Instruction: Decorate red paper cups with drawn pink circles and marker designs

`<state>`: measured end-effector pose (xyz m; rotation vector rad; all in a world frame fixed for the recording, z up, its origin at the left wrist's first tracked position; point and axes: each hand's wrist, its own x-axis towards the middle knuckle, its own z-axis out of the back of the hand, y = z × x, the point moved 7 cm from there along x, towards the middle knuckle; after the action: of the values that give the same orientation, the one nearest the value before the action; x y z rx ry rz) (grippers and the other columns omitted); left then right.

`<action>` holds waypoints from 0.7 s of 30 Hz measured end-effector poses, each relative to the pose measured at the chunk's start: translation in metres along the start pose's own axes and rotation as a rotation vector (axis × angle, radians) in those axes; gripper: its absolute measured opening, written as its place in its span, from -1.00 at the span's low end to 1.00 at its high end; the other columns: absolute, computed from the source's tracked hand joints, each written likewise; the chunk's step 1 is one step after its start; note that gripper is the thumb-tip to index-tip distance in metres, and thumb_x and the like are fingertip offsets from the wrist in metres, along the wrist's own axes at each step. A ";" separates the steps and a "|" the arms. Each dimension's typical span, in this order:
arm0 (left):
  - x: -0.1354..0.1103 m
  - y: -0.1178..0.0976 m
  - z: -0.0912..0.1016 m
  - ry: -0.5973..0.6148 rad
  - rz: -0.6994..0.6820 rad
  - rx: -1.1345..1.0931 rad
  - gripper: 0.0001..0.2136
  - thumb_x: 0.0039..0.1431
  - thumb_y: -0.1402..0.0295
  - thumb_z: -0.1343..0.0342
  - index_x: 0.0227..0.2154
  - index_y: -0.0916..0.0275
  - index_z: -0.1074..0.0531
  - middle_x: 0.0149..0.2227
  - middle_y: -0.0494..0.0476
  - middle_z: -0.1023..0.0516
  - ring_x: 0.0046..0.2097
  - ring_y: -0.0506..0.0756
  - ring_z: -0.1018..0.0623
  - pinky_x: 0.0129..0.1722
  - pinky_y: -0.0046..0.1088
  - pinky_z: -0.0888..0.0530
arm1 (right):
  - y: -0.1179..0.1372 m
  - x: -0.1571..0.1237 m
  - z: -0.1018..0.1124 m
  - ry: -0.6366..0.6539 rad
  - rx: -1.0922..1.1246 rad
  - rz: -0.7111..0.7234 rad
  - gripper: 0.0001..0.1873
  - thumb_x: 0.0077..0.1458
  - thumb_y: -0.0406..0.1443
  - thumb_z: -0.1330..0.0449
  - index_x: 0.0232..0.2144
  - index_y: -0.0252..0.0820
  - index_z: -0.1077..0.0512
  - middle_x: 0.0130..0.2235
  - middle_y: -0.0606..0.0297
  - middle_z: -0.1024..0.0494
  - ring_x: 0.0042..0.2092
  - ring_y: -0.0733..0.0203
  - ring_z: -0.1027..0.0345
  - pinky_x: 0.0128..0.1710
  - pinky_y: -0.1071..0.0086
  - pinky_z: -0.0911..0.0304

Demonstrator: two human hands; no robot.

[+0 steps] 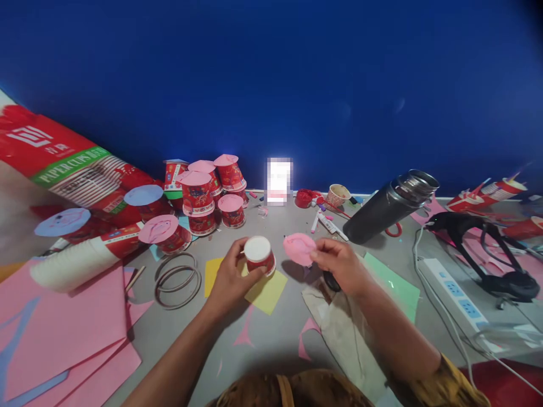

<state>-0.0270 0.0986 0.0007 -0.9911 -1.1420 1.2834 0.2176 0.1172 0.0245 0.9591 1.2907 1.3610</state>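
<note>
My left hand (pixel 235 271) is wrapped round a red paper cup (pixel 259 263), which stands upside down with its white base up. Under that cup lie yellow paper sheets (pixel 269 294). To the right, my right hand (pixel 337 260) pinches the edge of a round pink paper disc (pixel 298 249) and holds it tilted above the table, apart from the cup. Behind my left hand stand several upturned red cups (pixel 196 195) topped with pink paper discs. Two more cups at the left carry blue discs (pixel 63 221).
A dark metal flask (pixel 386 206) leans at the right, near markers (pixel 328 222). A white power strip (pixel 456 297) with cables lies beyond green paper (pixel 394 285). At left are steel rings (pixel 177 281), a stack of white cups (pixel 76 264) and pink sheets (pixel 63 333).
</note>
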 end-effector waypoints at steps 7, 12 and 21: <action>-0.004 0.000 -0.027 0.208 -0.203 0.230 -0.41 0.03 0.27 -0.33 0.16 0.18 -0.42 0.20 0.33 -0.53 0.23 0.35 -0.50 0.25 0.00 -0.41 | -0.006 0.013 -0.030 0.222 0.546 -0.262 -0.47 -0.31 -0.03 -0.65 -0.53 -0.24 -0.50 -0.54 0.38 -0.39 -0.49 0.41 -0.10 -0.56 0.53 0.08; -0.005 0.000 0.019 -0.096 0.021 0.026 -0.53 0.02 0.19 -0.27 0.03 0.18 -0.53 0.00 0.25 -0.59 -0.06 0.24 -0.60 -0.09 -0.22 -0.56 | -0.015 0.023 -0.044 0.242 0.554 -0.278 -0.46 -0.33 -0.05 -0.67 -0.55 -0.25 -0.48 -0.56 0.39 -0.37 -0.50 0.43 -0.08 -0.59 0.56 0.14; -0.002 -0.023 0.001 0.017 0.368 -0.240 -0.57 -0.14 -0.06 -0.37 -0.54 0.27 -0.54 -0.60 -0.04 -0.37 -0.58 -0.10 -0.22 -0.57 -0.55 -0.06 | -0.024 0.025 -0.050 0.237 0.502 -0.300 -0.44 -0.35 -0.03 -0.66 -0.56 -0.24 -0.46 -0.57 0.43 -0.34 -0.53 0.46 -0.04 -0.58 0.55 0.21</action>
<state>-0.0236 0.0952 0.0234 -1.4385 -1.1538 1.4425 0.1668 0.1301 -0.0074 0.8990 1.9306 0.9521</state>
